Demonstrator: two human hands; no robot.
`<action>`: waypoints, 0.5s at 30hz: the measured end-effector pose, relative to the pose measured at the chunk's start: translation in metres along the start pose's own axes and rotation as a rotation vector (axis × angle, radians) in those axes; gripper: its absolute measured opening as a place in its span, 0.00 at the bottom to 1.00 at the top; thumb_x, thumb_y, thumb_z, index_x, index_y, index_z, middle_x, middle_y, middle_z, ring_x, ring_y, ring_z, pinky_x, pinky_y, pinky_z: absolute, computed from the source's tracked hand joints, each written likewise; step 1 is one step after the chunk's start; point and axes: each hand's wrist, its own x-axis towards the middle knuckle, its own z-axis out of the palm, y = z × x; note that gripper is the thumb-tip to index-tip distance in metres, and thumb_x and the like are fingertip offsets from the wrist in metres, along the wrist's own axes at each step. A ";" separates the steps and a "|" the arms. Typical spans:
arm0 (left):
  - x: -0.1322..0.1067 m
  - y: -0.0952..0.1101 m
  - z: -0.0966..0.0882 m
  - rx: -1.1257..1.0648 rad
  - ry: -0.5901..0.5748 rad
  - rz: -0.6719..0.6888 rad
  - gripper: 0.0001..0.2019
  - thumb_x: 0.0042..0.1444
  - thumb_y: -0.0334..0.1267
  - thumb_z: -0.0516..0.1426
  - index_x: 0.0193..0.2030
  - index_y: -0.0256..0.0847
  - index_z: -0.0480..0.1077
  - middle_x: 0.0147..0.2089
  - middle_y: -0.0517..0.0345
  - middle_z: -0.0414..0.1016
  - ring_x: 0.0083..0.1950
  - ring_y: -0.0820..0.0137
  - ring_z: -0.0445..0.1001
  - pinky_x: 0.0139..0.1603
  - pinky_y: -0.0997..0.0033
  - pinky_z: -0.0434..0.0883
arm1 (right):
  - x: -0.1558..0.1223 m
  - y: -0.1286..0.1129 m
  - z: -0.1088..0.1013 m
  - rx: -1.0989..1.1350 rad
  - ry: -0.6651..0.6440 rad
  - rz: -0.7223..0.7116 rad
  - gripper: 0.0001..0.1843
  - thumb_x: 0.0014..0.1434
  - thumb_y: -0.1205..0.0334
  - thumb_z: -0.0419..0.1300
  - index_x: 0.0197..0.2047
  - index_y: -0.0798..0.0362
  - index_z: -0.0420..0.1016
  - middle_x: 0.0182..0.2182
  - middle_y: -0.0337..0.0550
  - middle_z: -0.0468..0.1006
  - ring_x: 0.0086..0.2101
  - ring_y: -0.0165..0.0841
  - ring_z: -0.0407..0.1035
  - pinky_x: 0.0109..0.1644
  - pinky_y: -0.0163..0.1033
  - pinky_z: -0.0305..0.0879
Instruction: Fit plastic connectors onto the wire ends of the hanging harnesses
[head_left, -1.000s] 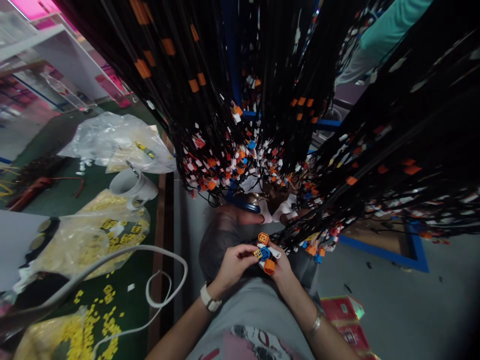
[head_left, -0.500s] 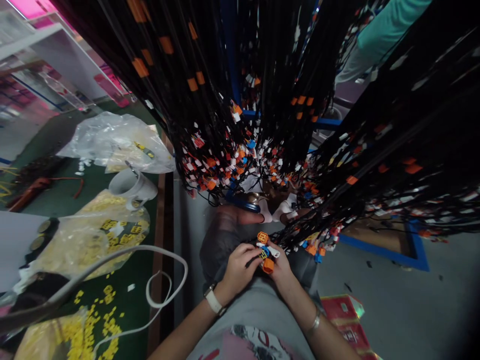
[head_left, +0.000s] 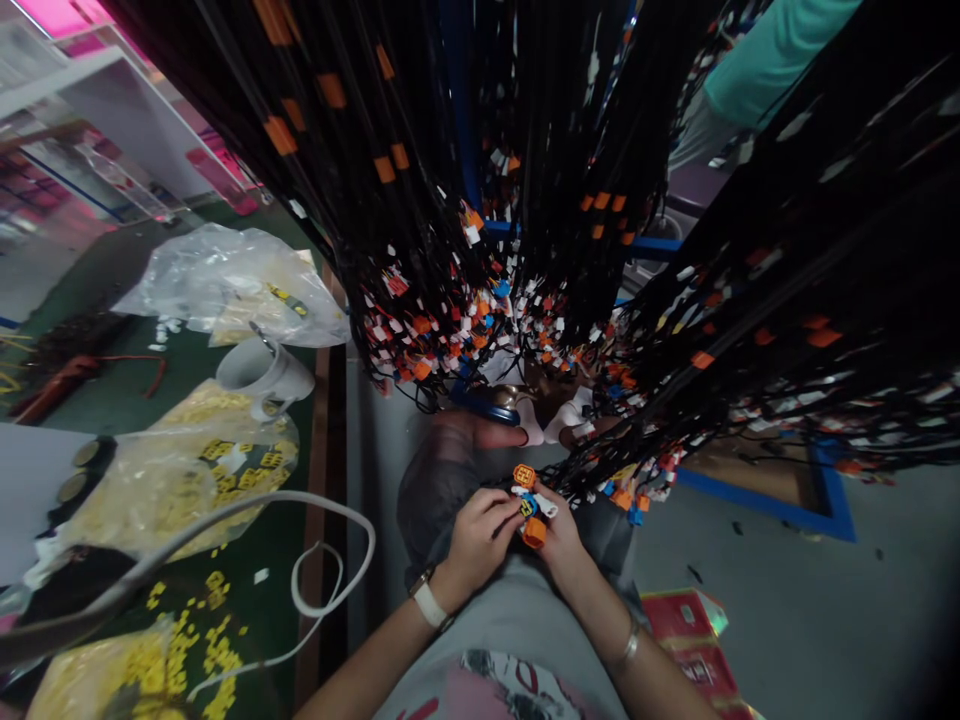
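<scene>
My left hand (head_left: 476, 540) and my right hand (head_left: 561, 535) meet over my lap, both closed on a small cluster of wire connectors (head_left: 530, 503): orange, blue, yellow and white plugs at the end of black wires. The left fingers pinch the yellow and blue piece from the left. My right hand cups the cluster from the right, with an orange plug (head_left: 535, 532) against its palm. The wires run up into a dense curtain of hanging black harnesses (head_left: 525, 200).
To my left a green table (head_left: 247, 540) holds clear bags of small yellow parts (head_left: 187, 470), loose yellow pieces, a white mug (head_left: 262, 372) and a grey cable loop (head_left: 330, 560). A person in a teal top (head_left: 765, 60) stands behind the harnesses. A red box (head_left: 690, 640) lies on the floor.
My left hand has slid right and closed onto the connector cluster, turning so that the wrist strap faces down. The cluster has shifted slightly lower.
</scene>
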 end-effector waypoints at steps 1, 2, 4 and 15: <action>-0.001 -0.001 0.000 0.028 -0.011 0.015 0.10 0.57 0.33 0.57 0.45 0.39 0.74 0.40 0.52 0.75 0.41 0.69 0.72 0.43 0.69 0.73 | 0.000 0.000 0.000 -0.003 0.016 0.012 0.04 0.48 0.63 0.64 0.29 0.54 0.74 0.17 0.38 0.75 0.17 0.32 0.68 0.18 0.34 0.66; -0.001 -0.001 0.000 0.059 -0.024 0.026 0.10 0.57 0.33 0.56 0.45 0.40 0.74 0.40 0.51 0.74 0.42 0.69 0.72 0.43 0.68 0.73 | 0.000 0.000 0.000 -0.006 0.032 0.021 0.04 0.48 0.63 0.64 0.29 0.53 0.73 0.17 0.37 0.75 0.17 0.32 0.69 0.19 0.34 0.66; -0.002 -0.001 -0.001 0.116 -0.054 0.033 0.10 0.57 0.33 0.56 0.45 0.41 0.74 0.41 0.51 0.74 0.42 0.68 0.71 0.42 0.67 0.72 | 0.000 0.001 0.000 -0.007 0.057 0.037 0.04 0.48 0.64 0.64 0.29 0.53 0.73 0.18 0.37 0.75 0.17 0.32 0.69 0.19 0.34 0.67; 0.005 0.008 -0.007 0.108 -0.115 -0.086 0.09 0.56 0.32 0.57 0.44 0.42 0.73 0.42 0.52 0.74 0.44 0.67 0.71 0.45 0.64 0.72 | 0.003 0.004 0.003 0.036 0.152 0.071 0.06 0.46 0.70 0.63 0.24 0.55 0.69 0.17 0.38 0.76 0.17 0.29 0.69 0.20 0.31 0.67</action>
